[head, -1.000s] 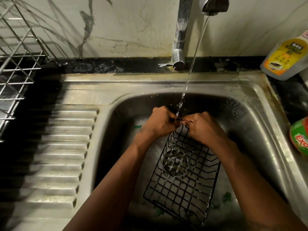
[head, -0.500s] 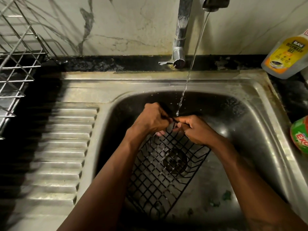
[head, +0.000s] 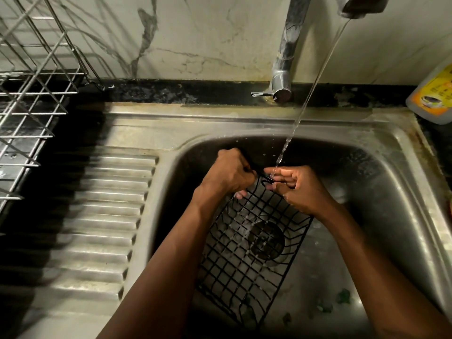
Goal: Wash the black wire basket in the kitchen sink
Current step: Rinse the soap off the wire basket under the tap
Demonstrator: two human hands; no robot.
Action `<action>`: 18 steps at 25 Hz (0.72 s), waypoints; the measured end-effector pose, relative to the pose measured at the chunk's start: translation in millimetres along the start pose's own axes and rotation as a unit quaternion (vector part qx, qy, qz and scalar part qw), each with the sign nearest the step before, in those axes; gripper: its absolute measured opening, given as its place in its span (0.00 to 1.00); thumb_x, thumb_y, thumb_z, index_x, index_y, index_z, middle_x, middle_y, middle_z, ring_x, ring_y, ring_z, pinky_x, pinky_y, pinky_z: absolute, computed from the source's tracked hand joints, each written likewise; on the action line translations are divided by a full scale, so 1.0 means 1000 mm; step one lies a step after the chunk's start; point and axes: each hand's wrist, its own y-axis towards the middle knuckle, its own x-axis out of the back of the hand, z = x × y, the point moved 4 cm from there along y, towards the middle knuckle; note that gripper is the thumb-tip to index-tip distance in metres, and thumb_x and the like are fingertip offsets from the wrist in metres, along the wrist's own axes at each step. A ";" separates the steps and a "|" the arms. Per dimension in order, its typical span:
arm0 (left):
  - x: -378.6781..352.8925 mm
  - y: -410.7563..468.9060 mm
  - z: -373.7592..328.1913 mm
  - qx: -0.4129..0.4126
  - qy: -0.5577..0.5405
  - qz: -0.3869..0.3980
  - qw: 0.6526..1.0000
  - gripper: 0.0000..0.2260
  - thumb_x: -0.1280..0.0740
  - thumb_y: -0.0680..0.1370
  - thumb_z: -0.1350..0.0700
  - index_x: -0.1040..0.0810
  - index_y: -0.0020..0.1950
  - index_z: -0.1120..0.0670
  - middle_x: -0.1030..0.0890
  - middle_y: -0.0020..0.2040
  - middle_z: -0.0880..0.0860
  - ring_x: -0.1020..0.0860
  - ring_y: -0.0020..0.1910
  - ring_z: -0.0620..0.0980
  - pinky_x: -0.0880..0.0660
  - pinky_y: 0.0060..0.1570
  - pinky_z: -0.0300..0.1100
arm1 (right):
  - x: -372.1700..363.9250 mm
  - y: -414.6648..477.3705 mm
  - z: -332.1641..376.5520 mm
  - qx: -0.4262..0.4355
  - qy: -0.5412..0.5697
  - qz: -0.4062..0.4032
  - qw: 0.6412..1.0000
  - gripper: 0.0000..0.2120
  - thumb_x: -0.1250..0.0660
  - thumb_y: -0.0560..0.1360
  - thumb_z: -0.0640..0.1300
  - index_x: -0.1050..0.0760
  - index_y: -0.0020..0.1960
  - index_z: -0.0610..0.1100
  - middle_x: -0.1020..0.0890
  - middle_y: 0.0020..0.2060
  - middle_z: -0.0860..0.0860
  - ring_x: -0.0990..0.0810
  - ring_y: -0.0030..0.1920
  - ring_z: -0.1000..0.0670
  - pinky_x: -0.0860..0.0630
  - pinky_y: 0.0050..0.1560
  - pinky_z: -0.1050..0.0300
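We stand over a stainless steel sink (head: pixel 244 123), its ribbed drainboard (head: pixel 97 216) on the left. A silver wire dish rack (head: pixel 29 106) stands at the far left, beside the drainboard.

The black wire basket (head: pixel 244 260) is in the basin, tilted, its near end low by the basin floor and its far end raised. The round drain (head: pixel 267 237) shows through its mesh.

The faucet (head: pixel 288 57) rises at the far edge, and a thin stream of water (head: pixel 308 99) slants down from its spout onto the basket's far rim.

Our left hand (head: pixel 230 174) is curled tight around that far rim. Our right hand (head: pixel 303 189), just beside it, pinches the same rim wire between thumb and fingers where the water lands.

A dishwash gel bottle (head: pixel 433 99) lies on the dark counter at the far right. A few small green scraps (head: pixel 343 296) sit on the basin floor at the near right.
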 end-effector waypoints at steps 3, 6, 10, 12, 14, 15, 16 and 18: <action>-0.010 -0.001 -0.010 -0.038 -0.019 0.027 0.999 0.07 0.28 0.76 0.59 0.15 0.39 0.55 0.16 0.32 0.52 0.17 0.27 0.44 0.19 0.30 0.37 | 0.000 0.000 0.002 0.024 -0.069 -0.056 0.996 0.14 0.28 0.78 0.41 0.18 0.63 0.50 0.14 0.54 0.54 0.17 0.52 0.62 0.18 0.57 0.55; -0.022 0.003 -0.018 -0.088 0.002 0.014 0.996 0.09 0.30 0.76 0.56 0.16 0.35 0.54 0.17 0.30 0.52 0.18 0.28 0.48 0.18 0.34 0.44 | 0.001 -0.002 0.005 0.031 -0.160 -0.107 0.981 0.12 0.30 0.79 0.47 0.18 0.62 0.52 0.13 0.51 0.53 0.15 0.50 0.52 0.18 0.53 0.49; -0.022 0.002 -0.018 -0.118 0.046 0.010 0.992 0.10 0.30 0.75 0.47 0.19 0.34 0.48 0.20 0.30 0.44 0.22 0.31 0.42 0.22 0.37 0.40 | 0.008 0.000 -0.003 -0.032 -0.192 -0.115 0.974 0.11 0.33 0.80 0.49 0.18 0.60 0.56 0.16 0.47 0.47 0.19 0.45 0.47 0.20 0.45 0.54; -0.018 0.000 -0.016 -0.127 0.040 0.046 0.990 0.16 0.28 0.75 0.55 0.26 0.28 0.51 0.25 0.26 0.45 0.27 0.28 0.41 0.29 0.34 0.35 | 0.013 0.000 -0.008 -0.057 -0.223 -0.121 0.966 0.11 0.34 0.80 0.51 0.19 0.61 0.57 0.17 0.48 0.46 0.20 0.46 0.46 0.22 0.45 0.55; -0.017 0.000 -0.015 -0.135 0.046 0.065 0.988 0.15 0.29 0.75 0.59 0.27 0.29 0.56 0.25 0.27 0.51 0.27 0.29 0.46 0.29 0.35 0.37 | 0.020 -0.002 -0.012 -0.095 -0.239 -0.135 0.957 0.13 0.34 0.80 0.52 0.20 0.64 0.57 0.18 0.55 0.44 0.19 0.52 0.43 0.21 0.51 0.52; -0.018 0.000 -0.016 -0.141 0.053 0.065 0.987 0.14 0.29 0.75 0.60 0.27 0.30 0.59 0.23 0.29 0.53 0.26 0.31 0.49 0.26 0.37 0.40 | 0.023 -0.003 -0.013 -0.106 -0.258 -0.139 0.950 0.14 0.34 0.80 0.53 0.21 0.65 0.57 0.19 0.57 0.44 0.19 0.54 0.43 0.21 0.54 0.51; -0.020 0.000 -0.018 -0.143 0.054 0.064 0.986 0.13 0.29 0.75 0.59 0.26 0.31 0.60 0.23 0.30 0.55 0.25 0.32 0.51 0.24 0.38 0.43 | 0.026 -0.005 -0.012 -0.103 -0.286 -0.145 0.942 0.15 0.34 0.79 0.53 0.21 0.65 0.57 0.18 0.58 0.45 0.19 0.54 0.43 0.20 0.55 0.50; -0.025 0.001 -0.020 -0.142 0.055 0.066 0.986 0.12 0.28 0.75 0.58 0.23 0.32 0.58 0.21 0.31 0.53 0.22 0.34 0.50 0.22 0.39 0.43 | 0.029 -0.009 -0.007 -0.067 -0.308 -0.155 0.936 0.16 0.32 0.78 0.52 0.21 0.66 0.56 0.16 0.57 0.48 0.17 0.54 0.45 0.19 0.55 0.51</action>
